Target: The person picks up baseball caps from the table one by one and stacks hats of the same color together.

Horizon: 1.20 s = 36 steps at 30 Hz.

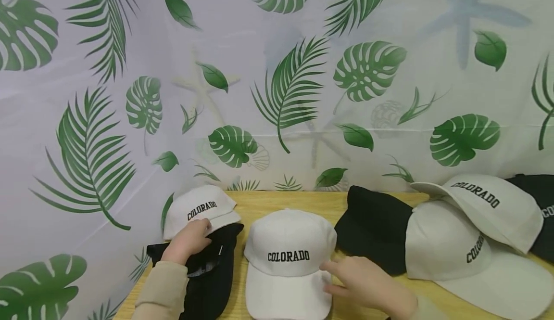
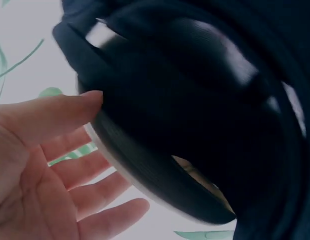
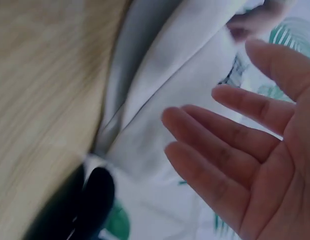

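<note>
At the left, a white cap lettered COLORADO (image 1: 201, 207) sits behind a black cap (image 1: 216, 272), whose dark underside and strap fill much of the left wrist view. My left hand (image 1: 189, 239) is at these two caps, its thumb by the dark edge and its fingers loosely extended, some fingertips hidden behind a pale rim. Another white COLORADO cap (image 1: 287, 240) stands in the middle, brim toward me. Beside its right side is my right hand (image 1: 363, 279), fingers relaxed and spread with nothing between them in the right wrist view.
On the right lie a black cap (image 1: 376, 228), a light cap with its brim forward (image 1: 437, 243), another light cap (image 1: 497, 204) resting on that, and a dark cap (image 1: 532, 190) at the edge. A leaf-patterned cloth (image 1: 298, 166) hangs behind the wooden table (image 1: 264, 198).
</note>
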Each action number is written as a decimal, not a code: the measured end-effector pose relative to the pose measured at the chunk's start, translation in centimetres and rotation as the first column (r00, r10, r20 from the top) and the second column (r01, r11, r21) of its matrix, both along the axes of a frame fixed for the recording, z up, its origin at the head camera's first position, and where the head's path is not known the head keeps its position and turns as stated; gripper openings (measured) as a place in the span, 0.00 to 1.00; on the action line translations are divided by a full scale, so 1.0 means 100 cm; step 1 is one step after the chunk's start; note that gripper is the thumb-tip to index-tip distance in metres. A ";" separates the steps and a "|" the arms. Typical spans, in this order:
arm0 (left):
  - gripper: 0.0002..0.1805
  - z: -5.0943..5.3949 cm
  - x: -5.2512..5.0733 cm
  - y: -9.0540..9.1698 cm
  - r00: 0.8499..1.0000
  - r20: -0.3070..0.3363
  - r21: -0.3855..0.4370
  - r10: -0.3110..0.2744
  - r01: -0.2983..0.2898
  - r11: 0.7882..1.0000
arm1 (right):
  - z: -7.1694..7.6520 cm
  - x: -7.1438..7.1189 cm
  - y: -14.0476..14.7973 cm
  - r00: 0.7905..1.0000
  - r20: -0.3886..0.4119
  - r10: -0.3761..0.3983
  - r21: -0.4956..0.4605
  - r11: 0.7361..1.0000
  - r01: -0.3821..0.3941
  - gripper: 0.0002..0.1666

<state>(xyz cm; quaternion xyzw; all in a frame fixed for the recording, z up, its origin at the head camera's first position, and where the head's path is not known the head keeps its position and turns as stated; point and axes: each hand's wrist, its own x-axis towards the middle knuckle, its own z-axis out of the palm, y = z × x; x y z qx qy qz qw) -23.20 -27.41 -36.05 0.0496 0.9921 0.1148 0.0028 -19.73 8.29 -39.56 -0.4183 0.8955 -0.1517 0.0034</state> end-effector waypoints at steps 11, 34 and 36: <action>0.05 -0.019 -0.006 -0.006 0.998 -0.032 -0.121 0.057 -0.060 0.991 | -0.006 -0.016 0.018 0.982 0.004 -0.189 -0.020 0.982 0.189 0.14; 0.12 0.033 0.024 0.011 0.841 -0.525 0.034 0.130 -0.131 0.991 | 0.002 -0.009 0.026 0.961 0.035 -0.275 -0.082 0.957 0.277 0.11; 0.12 0.041 0.028 0.013 0.801 -0.585 0.066 0.124 -0.105 0.992 | 0.003 -0.010 0.026 0.963 0.029 -0.269 -0.088 0.959 0.271 0.10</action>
